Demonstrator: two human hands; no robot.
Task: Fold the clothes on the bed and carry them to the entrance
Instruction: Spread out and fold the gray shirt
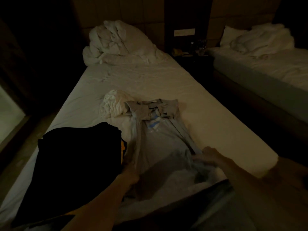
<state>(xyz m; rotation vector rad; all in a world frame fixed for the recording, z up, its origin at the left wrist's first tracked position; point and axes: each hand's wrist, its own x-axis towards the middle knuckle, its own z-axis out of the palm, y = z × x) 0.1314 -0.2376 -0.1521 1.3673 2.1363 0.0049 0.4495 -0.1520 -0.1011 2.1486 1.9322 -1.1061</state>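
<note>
While two beds (160, 80) stood in the dim room, the nearer one held three garments: one black pile (78, 164), one grey shirt (158, 139) laid flat, one white crumple (115, 104); left hand (130, 173) and right hand (209, 156) each gripped the shirt's hem

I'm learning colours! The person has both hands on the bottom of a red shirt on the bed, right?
Not quite: the head view shows a grey shirt, not red. The left hand and right hand do hold its bottom edge on the bed.
</note>
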